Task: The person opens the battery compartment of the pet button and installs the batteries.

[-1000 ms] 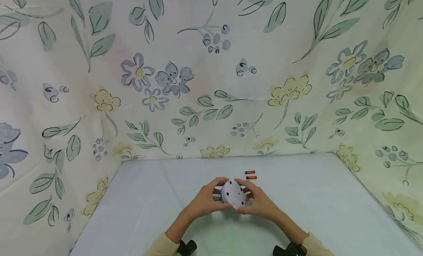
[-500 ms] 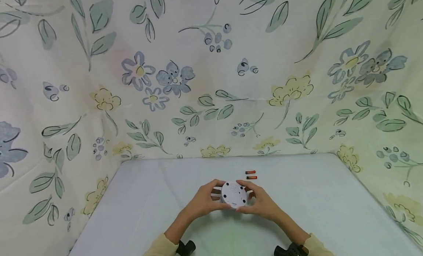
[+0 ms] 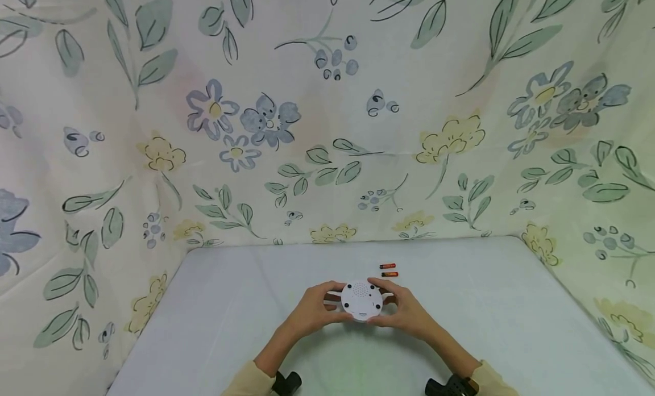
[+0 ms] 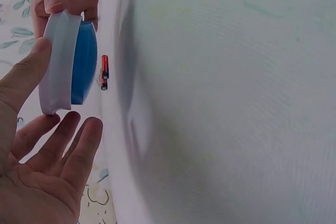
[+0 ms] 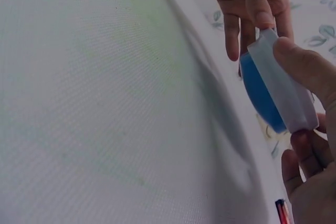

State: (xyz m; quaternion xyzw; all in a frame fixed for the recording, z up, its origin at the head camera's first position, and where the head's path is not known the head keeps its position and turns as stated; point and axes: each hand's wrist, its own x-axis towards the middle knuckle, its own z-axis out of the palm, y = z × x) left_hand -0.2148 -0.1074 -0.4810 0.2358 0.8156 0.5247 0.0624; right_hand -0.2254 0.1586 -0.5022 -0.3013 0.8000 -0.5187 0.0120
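A round white device (image 3: 361, 301) with dark dots and a patch of small holes faces the head camera, held between both hands above the table. The left hand (image 3: 313, 311) pinches its left edge between thumb and fingers; the right hand (image 3: 406, 313) grips the right edge the same way. Seen side-on in the left wrist view, the device (image 4: 59, 66) has a white rim and a blue part (image 4: 85, 64) on the side away from the thumb. The right wrist view also shows the white rim (image 5: 286, 85) and the blue part (image 5: 260, 95).
Two orange-and-black batteries (image 3: 389, 274) lie on the white-covered table (image 3: 245, 305), just beyond the right hand. Floral cloth (image 3: 307, 117) hangs behind the table and at its sides. Black wrist cameras (image 3: 287, 383) sit by both sleeves.
The device has turned from a slanted position, its blue edge no longer visible in the head view, so that the dotted white face points at the head camera. Both hands have kept hold of it.
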